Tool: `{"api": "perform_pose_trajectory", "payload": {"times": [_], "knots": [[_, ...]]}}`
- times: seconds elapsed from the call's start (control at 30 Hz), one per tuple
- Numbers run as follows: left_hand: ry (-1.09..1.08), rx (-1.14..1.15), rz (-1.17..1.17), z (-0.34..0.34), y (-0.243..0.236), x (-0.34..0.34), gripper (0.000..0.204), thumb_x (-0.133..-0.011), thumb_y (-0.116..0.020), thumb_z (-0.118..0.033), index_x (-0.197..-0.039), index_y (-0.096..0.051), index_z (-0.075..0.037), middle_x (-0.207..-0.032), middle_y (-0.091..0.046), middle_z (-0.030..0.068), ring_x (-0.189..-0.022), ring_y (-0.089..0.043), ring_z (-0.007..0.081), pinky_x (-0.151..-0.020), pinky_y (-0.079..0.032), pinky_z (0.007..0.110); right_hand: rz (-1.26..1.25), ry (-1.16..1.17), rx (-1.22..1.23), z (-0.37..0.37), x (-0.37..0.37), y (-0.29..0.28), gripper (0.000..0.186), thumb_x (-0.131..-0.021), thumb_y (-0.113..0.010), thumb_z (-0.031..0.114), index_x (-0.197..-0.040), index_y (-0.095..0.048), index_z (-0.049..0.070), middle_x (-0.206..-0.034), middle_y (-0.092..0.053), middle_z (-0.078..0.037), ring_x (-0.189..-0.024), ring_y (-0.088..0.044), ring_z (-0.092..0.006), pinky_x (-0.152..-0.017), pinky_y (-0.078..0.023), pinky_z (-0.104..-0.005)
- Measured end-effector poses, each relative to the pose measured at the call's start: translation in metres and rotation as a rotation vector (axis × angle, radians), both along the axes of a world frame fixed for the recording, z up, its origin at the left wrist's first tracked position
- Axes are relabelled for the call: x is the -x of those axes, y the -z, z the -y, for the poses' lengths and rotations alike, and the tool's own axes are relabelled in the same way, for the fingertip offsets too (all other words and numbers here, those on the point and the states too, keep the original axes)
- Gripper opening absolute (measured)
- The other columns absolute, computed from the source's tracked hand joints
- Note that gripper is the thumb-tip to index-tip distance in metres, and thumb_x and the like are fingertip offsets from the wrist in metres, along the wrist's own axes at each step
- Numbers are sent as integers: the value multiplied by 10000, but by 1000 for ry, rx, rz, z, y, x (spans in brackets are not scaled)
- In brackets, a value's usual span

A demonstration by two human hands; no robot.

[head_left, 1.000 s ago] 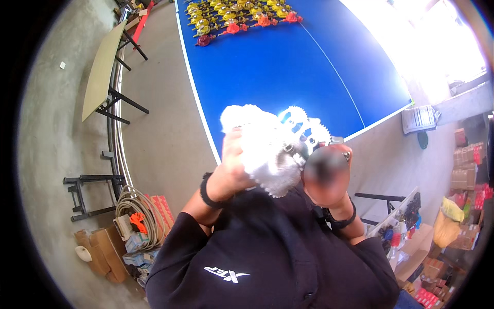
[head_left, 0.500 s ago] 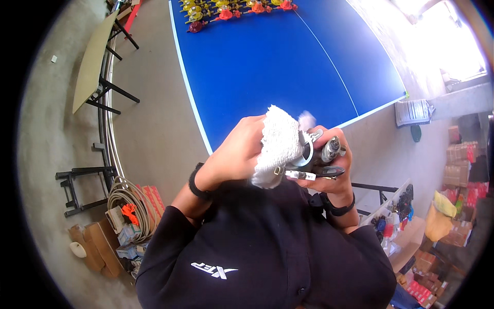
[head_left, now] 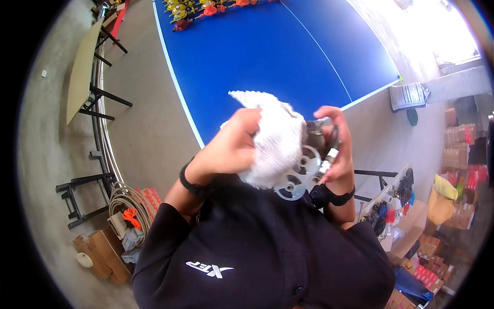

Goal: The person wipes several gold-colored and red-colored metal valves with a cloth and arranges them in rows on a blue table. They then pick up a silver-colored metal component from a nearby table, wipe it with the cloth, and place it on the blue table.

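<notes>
My left hand (head_left: 231,141) is closed on a bunched white knitted cloth (head_left: 278,139), its fingertips partly hidden in the folds. The cloth presses against a silvery metal fitting (head_left: 314,135) gripped by my right hand (head_left: 343,149). Two round metal discs (head_left: 292,191) with cut-outs show at the fitting's near end. A short black cable with a white sleeve (head_left: 327,161) lies along the fitting beside my right fingers. The fitting's left side is hidden behind the cloth, and its exact kind cannot be made out.
Ahead stands a blue table (head_left: 247,67) with several yellow and red valve-like fittings (head_left: 208,9) at its far edge. A folding table (head_left: 85,72) and coiled hose (head_left: 126,198) are at left. Cartons (head_left: 459,139) and a side table with small items (head_left: 383,219) stand at right.
The fitting has turned in my hands, so its two discs now show below the cloth. The cloth has spread further up and over it, and my left hand has shifted slightly left.
</notes>
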State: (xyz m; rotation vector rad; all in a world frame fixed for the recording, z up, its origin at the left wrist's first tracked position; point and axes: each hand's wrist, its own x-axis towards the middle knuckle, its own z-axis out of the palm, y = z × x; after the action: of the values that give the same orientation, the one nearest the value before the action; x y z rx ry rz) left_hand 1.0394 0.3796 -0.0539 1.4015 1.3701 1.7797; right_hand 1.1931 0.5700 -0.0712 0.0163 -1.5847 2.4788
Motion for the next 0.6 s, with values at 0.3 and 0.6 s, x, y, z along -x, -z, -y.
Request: {"api": "perform_pose_trajectory", "payload": {"times": [0.3, 0.6], "knots": [[153, -21, 441, -11, 7, -10, 163, -884, -623, 0, -1018, -707, 40, -918, -725, 64, -797, -658, 110, -680, -516, 272, -61, 161, -267, 6, -2, 6, 1006, -591, -981, 400, -1308, -429, -39, -1173, -645, -154, -1037, -660, -193, -857, -523, -299], [205, -175, 78, 4, 8, 14, 223, -832, -684, -69, -1020, -684, 50, -963, -726, 109, -783, -684, 169, -672, -507, 278, 90, 349, -274, 26, -11, 1, 824, -941, -521, 654, -1331, -486, -71, -1160, -637, -135, -1009, -649, -212, -843, -524, -318]]}}
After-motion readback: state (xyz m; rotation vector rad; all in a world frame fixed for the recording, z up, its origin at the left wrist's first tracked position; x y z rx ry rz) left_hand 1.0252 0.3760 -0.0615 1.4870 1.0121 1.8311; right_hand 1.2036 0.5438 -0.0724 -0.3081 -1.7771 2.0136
